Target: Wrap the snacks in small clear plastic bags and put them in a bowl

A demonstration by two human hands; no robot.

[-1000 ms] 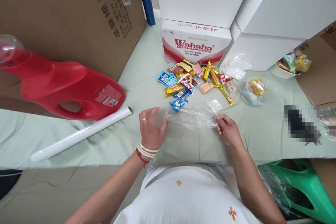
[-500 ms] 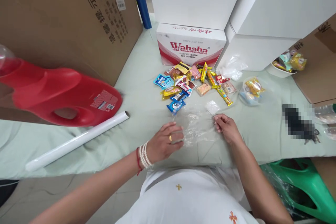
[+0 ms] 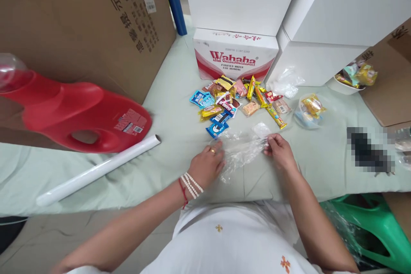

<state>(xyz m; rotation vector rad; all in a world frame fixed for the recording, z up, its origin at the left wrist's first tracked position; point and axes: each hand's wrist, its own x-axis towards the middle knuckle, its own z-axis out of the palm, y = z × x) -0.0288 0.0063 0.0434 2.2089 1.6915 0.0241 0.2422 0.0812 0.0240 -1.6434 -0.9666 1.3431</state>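
Mid-frame, our right hand (image 3: 280,152) pinches the right edge of the clear plastic bag (image 3: 241,149); our left hand (image 3: 207,166) meets its left side, fingers curled, though we cannot tell whether they grip. Uneven pulling could tear the film or nudge the blue packet (image 3: 217,129) just above.

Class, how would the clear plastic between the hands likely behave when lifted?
The clear plastic is probably floppy, since it lies in loose creases. It is likely light: the green cloth shows through it. Its glossy highlights suggest it may be slippery.
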